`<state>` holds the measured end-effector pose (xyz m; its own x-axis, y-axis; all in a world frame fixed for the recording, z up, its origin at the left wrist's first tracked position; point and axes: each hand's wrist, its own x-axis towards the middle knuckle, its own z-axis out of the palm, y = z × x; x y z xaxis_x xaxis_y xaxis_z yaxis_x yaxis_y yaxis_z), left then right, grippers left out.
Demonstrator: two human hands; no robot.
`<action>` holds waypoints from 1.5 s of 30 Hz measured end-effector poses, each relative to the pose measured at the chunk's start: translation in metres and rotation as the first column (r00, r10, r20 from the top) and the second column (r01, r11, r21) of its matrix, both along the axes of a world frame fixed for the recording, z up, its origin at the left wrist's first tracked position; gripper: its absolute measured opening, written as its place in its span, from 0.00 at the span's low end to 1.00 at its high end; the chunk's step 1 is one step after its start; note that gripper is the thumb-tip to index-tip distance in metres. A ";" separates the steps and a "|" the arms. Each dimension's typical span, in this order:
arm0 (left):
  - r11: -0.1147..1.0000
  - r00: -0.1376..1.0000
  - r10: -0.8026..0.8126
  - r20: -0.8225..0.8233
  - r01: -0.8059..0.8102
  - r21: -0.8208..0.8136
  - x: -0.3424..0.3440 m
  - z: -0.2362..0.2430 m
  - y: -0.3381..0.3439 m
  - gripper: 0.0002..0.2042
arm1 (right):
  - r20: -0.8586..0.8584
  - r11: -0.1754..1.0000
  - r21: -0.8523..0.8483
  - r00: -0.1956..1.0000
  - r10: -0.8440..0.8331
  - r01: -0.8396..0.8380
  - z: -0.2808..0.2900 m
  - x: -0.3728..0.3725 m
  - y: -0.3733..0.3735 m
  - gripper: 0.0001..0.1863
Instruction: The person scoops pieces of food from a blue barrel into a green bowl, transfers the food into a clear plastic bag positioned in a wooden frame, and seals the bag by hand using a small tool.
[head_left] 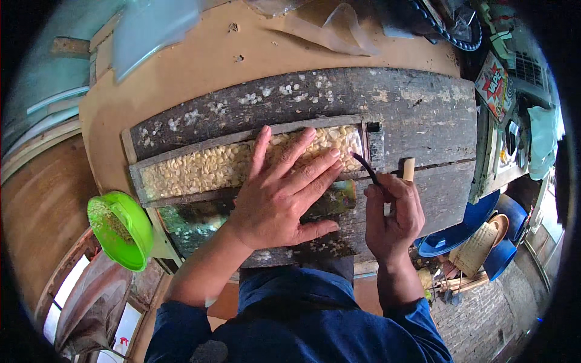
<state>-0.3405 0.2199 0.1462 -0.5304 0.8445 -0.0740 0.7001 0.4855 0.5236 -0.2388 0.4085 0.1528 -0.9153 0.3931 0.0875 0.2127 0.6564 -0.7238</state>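
My left hand [284,193] lies flat with fingers spread on a long pack of pale split beans [200,169] under clear plastic. The pack fills a narrow wooden frame [242,138] on dark, worn boards. In my closed right hand [396,215] is a thin, dark, curved tool [365,163], its tip at the pack's right end. A pale wooden handle [409,169] sticks up from the same fist; its join to the dark part is hidden. Below the frame lies a greenish-yellow cylinder [346,195], partly covered by my left hand.
A bright green basin [136,233] with some grains stands at the left. Clear plastic sheets [154,33] lie on the tan board beyond. Blue tubs [445,239] sit low at the right, below a cluttered shelf. Pale bits dot the dark boards [423,97].
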 end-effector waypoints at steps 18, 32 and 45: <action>0.999 0.998 0.047 -0.037 -0.047 0.002 0.003 0.004 0.005 0.38 | -0.054 0.997 0.060 0.997 -0.050 0.053 0.002 0.006 0.010 0.14; 0.993 0.993 0.116 0.035 -0.115 -0.016 0.011 0.010 -0.016 0.37 | -0.026 1.000 0.012 1.000 -0.016 0.016 0.004 0.005 0.002 0.13; 0.993 0.994 0.108 0.036 -0.109 0.036 0.013 0.002 -0.028 0.36 | -0.018 0.986 0.122 0.993 0.118 -0.115 0.003 -0.011 -0.019 0.14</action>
<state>-0.3275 0.1918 0.1478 -0.6165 0.7848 -0.0627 0.6257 0.5367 0.5660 -0.2497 0.3895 0.1556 -0.9512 0.2687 0.1518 0.1118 0.7586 -0.6419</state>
